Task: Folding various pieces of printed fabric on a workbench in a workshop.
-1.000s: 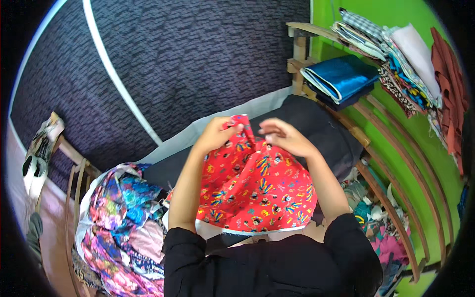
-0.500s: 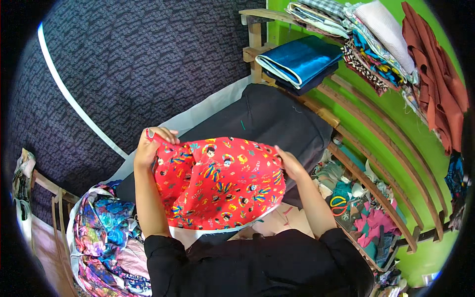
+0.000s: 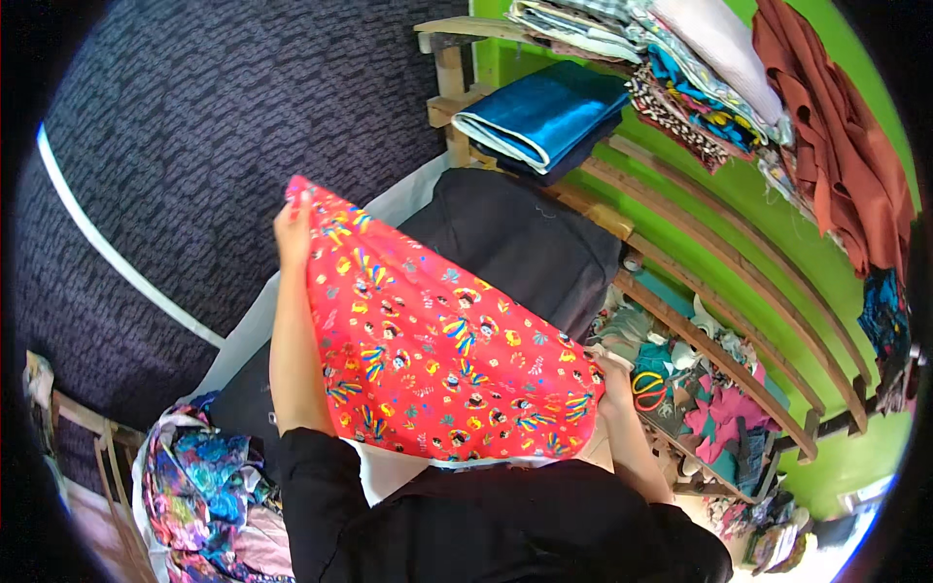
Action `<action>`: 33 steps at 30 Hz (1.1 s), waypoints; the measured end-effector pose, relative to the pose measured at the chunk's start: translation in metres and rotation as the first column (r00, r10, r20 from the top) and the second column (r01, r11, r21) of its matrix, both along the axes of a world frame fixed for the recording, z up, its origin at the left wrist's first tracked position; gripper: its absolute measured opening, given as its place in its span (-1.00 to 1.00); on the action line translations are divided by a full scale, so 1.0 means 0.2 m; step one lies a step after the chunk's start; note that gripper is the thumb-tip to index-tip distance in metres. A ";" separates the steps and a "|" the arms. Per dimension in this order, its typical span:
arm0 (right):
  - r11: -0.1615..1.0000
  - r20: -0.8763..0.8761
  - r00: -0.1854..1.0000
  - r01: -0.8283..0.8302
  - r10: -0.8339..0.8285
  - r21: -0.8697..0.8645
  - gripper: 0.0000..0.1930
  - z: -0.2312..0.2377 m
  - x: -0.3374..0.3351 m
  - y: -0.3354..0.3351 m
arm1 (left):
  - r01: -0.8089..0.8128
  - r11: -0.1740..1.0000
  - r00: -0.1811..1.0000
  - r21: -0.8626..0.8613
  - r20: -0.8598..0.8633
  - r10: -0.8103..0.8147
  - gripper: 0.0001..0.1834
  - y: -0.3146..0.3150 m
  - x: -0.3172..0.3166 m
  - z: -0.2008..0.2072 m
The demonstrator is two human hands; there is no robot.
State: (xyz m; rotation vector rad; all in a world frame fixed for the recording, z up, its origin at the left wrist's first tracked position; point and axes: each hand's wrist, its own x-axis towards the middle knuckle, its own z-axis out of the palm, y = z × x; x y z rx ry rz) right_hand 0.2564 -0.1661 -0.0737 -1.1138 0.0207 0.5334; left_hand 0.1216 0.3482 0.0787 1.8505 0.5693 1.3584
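Observation:
A red printed fabric piece [image 3: 437, 340] with small colourful figures and a pale lower border is stretched between my hands. My left hand [image 3: 293, 233] is raised and closed on its upper left corner, which pokes up above the fingers. Lower down, my right hand [image 3: 614, 379] grips the right edge, its fingers partly behind the cloth. The upper edge slopes down from left to right. Black cloth [image 3: 515, 243] lies beyond it on the surface, partly covered by the red fabric.
At the back, a folded shiny blue cloth [image 3: 544, 112] rests on a wooden slatted rack [image 3: 719, 223]. Folded fabrics [image 3: 709, 68] and a rust-brown cloth [image 3: 816, 126] are at upper right. Orange-and-yellow-handled scissors [image 3: 649, 391] lie among scraps [image 3: 724, 418]. Floral fabric [image 3: 209, 486] is bunched at lower left.
My left hand has lifted its corner upward, while my right hand has moved down and to the right. The red fabric is now pulled flatter and slanted. The whole view has shifted slightly.

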 end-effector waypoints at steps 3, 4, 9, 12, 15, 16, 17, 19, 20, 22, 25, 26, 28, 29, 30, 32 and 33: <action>0.983 -0.362 0.930 0.117 -0.058 0.143 -0.79 -0.22 0.08 -0.02 | -0.319 0.891 0.828 0.324 -0.362 0.428 -0.41 -0.07 0.29 -0.06; 0.983 -0.422 0.906 0.080 -0.003 0.163 -0.74 -0.21 0.09 -0.01 | -0.411 0.897 0.828 0.163 -0.345 0.442 -0.35 -0.08 0.36 -0.07; 0.924 -0.360 0.883 -0.176 0.300 0.339 -0.69 -0.23 0.05 -0.13 | -0.085 0.985 0.873 0.151 -0.465 0.147 -0.55 -0.21 0.12 -0.28; 0.921 -0.348 0.871 -0.246 0.347 0.301 -0.65 -0.29 0.09 -0.22 | -0.008 0.990 0.895 0.141 -0.441 0.070 -0.70 -0.40 -0.23 -0.26; 0.906 -0.247 0.877 -0.368 0.413 0.208 -0.58 -0.27 0.15 -0.22 | -0.108 0.986 0.907 0.124 -0.393 0.149 -0.79 -0.62 -0.57 -0.26; 0.873 -0.192 0.856 -0.443 0.480 0.204 -0.57 -0.27 0.17 -0.23 | -0.169 0.983 0.912 0.070 -0.367 0.183 -0.81 -0.71 -0.71 -0.28; 0.853 -0.240 0.822 -0.468 0.516 0.231 -0.55 -0.31 0.22 -0.23 | -0.208 0.976 0.920 -0.065 -0.352 0.172 -0.82 -0.80 -0.82 -0.33; 0.787 -0.177 0.767 -0.596 0.617 0.161 -0.53 -0.34 0.26 -0.25 | -0.289 0.931 0.899 -0.223 -0.396 0.184 -0.82 -1.01 -1.01 -0.46; 0.733 -0.108 0.725 -0.674 0.680 0.089 -0.52 -0.35 0.27 -0.24 | -0.335 0.910 0.867 -0.245 -0.460 0.195 -0.80 -1.14 -1.08 -0.52; 0.687 -0.086 0.682 -0.724 0.727 0.068 -0.51 -0.27 0.24 -0.21 | -0.285 0.684 0.885 -0.671 -0.458 -0.080 -0.73 -1.48 -1.03 -0.51; 0.579 -0.288 0.525 -0.803 0.801 0.145 -0.53 -0.28 0.26 -0.22 | -0.123 0.623 0.766 -0.773 -0.473 -0.435 -0.63 -1.84 -0.92 -0.57; 0.557 -0.291 0.504 -0.818 0.813 0.141 -0.53 -0.29 0.27 -0.22 | -0.070 0.554 0.729 -0.830 -0.422 -0.539 -0.60 -1.93 -0.87 -0.65; 0.548 -0.294 0.492 -0.824 0.819 0.147 -0.57 -0.31 0.27 -0.20 | -0.152 0.546 0.647 -0.824 -0.500 -0.575 -0.54 -2.05 -0.75 -0.79; 0.526 -0.281 0.472 -0.836 0.836 0.160 -0.59 -0.25 0.23 -0.18 | -0.060 0.615 0.773 -0.786 -0.426 -0.469 -0.50 -2.13 -0.73 -0.98; 0.520 -0.284 0.467 -0.841 0.838 0.152 -0.59 -0.27 0.25 -0.19 | -0.061 0.609 0.779 -0.791 -0.419 -0.466 -0.50 -2.18 -0.64 -0.97; 0.541 -0.331 0.462 -0.814 0.823 0.209 -0.62 -0.37 0.28 -0.20 | 0.052 0.616 0.990 -0.786 -0.039 -0.133 -0.58 -2.24 -0.49 -0.91; 0.534 -0.315 0.466 -0.827 0.827 0.179 -0.67 -0.47 0.32 -0.22 | 0.044 0.616 0.991 -0.786 -0.044 -0.127 -0.58 -2.24 -0.47 -0.94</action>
